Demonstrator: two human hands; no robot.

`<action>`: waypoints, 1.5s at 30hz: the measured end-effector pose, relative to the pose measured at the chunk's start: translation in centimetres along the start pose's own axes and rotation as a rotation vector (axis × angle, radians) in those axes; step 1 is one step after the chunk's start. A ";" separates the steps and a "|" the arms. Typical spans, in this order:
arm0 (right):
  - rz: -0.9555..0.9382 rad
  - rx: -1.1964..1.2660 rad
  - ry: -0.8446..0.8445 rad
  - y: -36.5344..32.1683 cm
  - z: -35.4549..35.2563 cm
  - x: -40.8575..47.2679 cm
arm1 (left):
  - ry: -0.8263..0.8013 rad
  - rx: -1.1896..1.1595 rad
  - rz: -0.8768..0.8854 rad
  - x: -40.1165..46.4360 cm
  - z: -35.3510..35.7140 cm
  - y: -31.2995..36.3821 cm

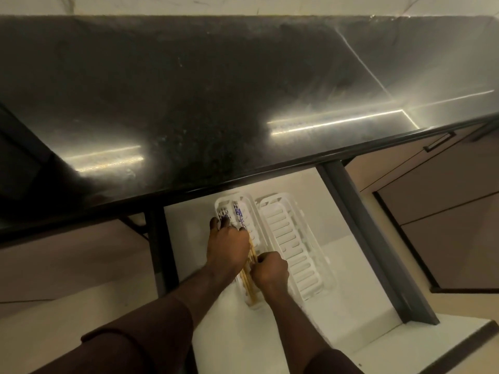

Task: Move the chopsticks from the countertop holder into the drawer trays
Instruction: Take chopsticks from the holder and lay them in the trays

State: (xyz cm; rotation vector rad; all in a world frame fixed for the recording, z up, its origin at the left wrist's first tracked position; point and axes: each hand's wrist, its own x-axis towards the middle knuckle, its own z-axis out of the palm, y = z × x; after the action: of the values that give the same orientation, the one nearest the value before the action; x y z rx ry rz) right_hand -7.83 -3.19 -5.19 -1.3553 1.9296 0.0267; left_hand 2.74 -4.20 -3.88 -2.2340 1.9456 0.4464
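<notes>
Two white slotted trays lie side by side in the open white drawer [351,265]. Chopsticks [249,282] with pale wooden shafts and blue-and-white patterned ends [239,211] lie in the left tray [259,233]. My left hand [226,247] rests flat over them, fingers spread toward the patterned ends. My right hand [270,271] is curled just right of the shafts, its fingertips pinching at them near the tray's middle. The right tray [291,249] holds nothing. No countertop holder is in view.
A glossy black countertop [216,103] overhangs the drawer's far end. Dark metal drawer rails run along the left [158,252] and right [372,238]. Brown cabinet fronts with a dark handle [438,141] stand to the right.
</notes>
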 end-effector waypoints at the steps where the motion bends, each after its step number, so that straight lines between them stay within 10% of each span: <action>1: 0.004 -0.009 0.001 0.0 0.2 0.0 | -0.016 0.021 0.012 0.1 0.1 0.0; 18: -0.285 -0.433 0.022 -0.2 0.4 -0.5 | -0.176 0.064 0.046 0.8 1.6 0.1; 33: -0.383 -0.331 0.105 -0.7 -2.2 -2.9 | -0.105 0.104 0.112 -0.4 -2.2 0.1; 45: -0.739 -0.009 0.282 -9.6 -14.6 -14.4 | 0.343 -1.022 0.065 -9.3 -18.4 -4.4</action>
State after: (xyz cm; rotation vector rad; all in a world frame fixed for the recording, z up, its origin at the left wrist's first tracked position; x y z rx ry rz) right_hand -6.26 -2.06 17.41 -2.0840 1.5229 -0.5382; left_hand 8.28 -0.33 16.09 -2.9602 2.2649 1.4126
